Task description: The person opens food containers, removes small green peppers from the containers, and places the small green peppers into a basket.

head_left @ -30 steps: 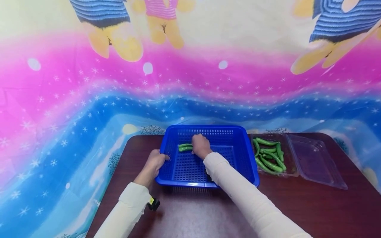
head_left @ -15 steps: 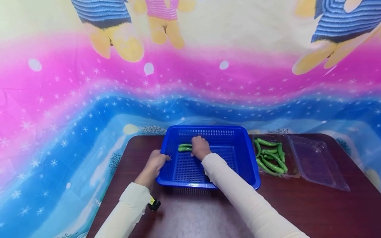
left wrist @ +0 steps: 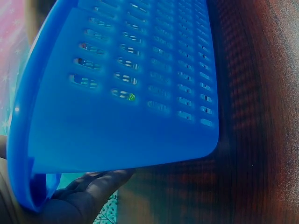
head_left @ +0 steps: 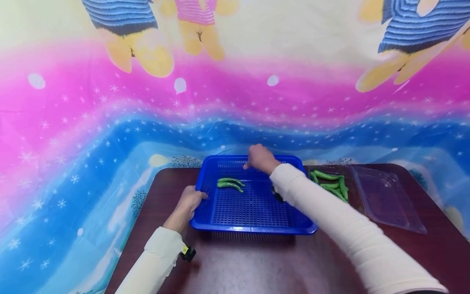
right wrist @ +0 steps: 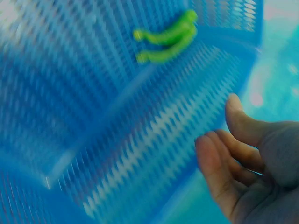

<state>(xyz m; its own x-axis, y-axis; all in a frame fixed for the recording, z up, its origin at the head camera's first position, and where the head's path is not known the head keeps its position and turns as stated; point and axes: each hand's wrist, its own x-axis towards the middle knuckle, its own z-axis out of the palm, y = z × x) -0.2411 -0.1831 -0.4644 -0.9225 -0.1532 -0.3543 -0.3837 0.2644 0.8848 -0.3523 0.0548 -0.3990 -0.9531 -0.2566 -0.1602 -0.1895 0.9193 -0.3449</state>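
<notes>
My left hand [head_left: 189,203] grips the left rim of a blue plastic basket [head_left: 253,229], thumb over the edge; in the left wrist view the fingers [left wrist: 110,184] reach under the rim. Two slim, curved green vegetables [head_left: 229,185] lie side by side on the basket floor, towards the back left. Over the basket's back rim hovers my right hand [head_left: 261,158]. In the right wrist view its thumb and bent fingers stand apart with nothing between them, away from the two vegetables [right wrist: 168,44].
Right of the basket, a clear plastic box [head_left: 361,206] holds several more green vegetables [head_left: 329,176], partly hidden by my right sleeve [head_left: 341,224]. Its lid [head_left: 389,200] lies folded open to the right. A printed cloth [head_left: 235,102] hangs behind the brown table [head_left: 227,261].
My right hand has released the vegetables on the basket floor and risen back and to the right, leaving both in full view. My left hand keeps its hold on the rim.
</notes>
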